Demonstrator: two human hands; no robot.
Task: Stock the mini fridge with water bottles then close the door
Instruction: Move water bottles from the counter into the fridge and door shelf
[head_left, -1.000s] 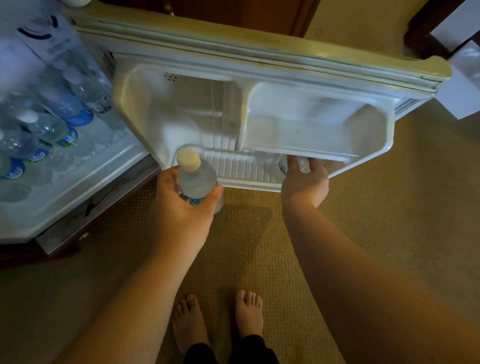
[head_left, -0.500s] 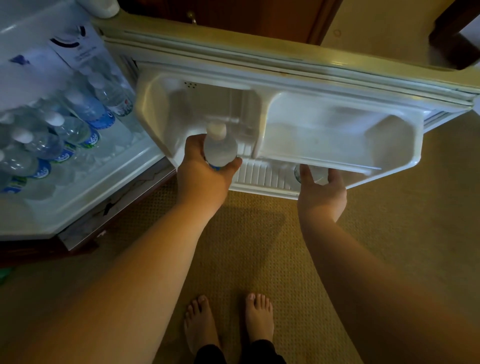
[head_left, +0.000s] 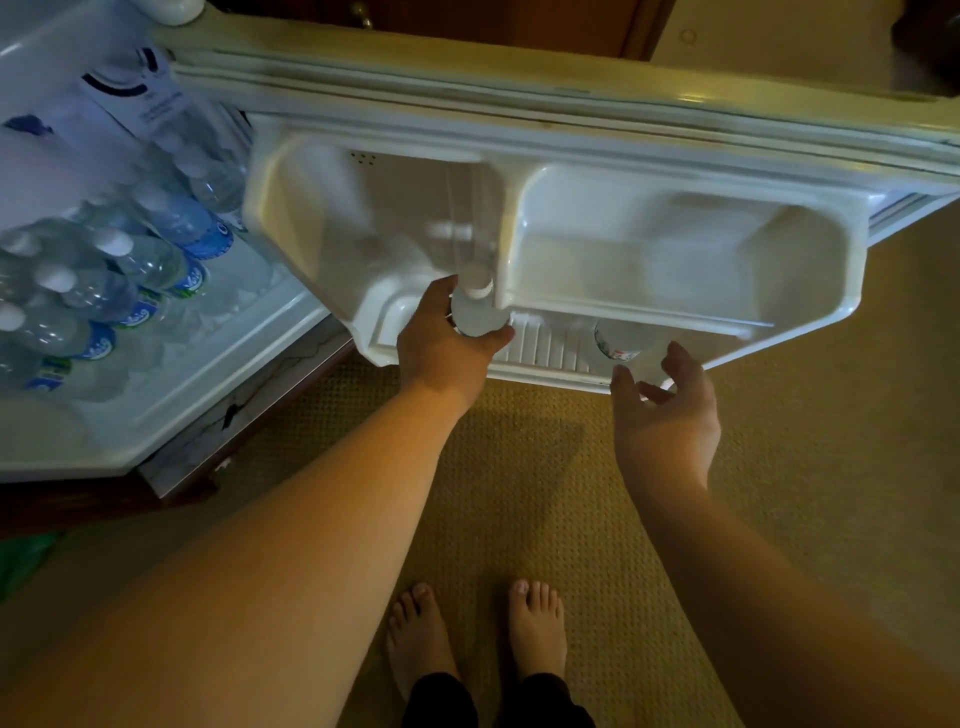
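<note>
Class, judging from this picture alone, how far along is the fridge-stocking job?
Done: bottles fill the fridge interior, and one bottle stands in the door shelf. In hand: the left hand lowers another bottle there; the right hand hovers open. Left: release it, close the door.

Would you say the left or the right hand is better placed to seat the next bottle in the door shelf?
Left. The left hand already grips a bottle over the door shelf; the right hand is open, holding nothing.
</note>
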